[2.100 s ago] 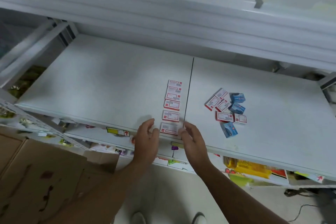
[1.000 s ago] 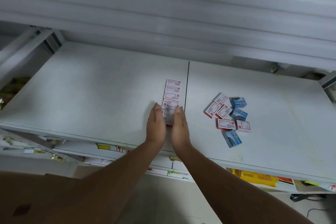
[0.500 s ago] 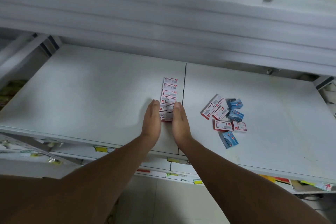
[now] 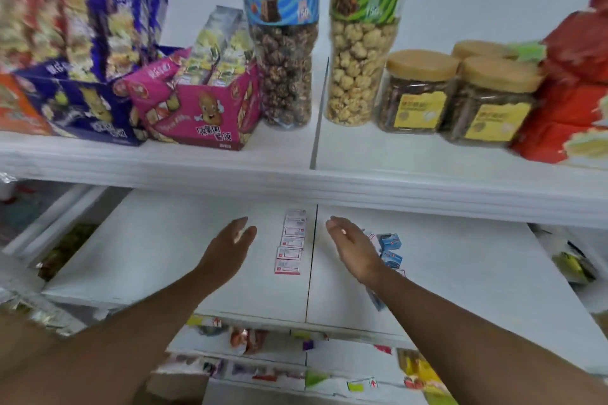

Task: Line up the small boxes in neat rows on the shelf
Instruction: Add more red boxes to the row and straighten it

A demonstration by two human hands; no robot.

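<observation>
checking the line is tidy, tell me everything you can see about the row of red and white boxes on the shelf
The row of red and white boxes holds about six small flat cartons, white faces with red borders, print blurred. They lie face up, edge to edge, in one straight line running front to back on the white shelf, just left of the panel seam. Neither hand touches it: the left hand and right hand hover open on either side.

A row of small boxes (image 4: 291,242) lies on the shelf (image 4: 164,250), loose boxes (image 4: 390,248) to its right.
</observation>
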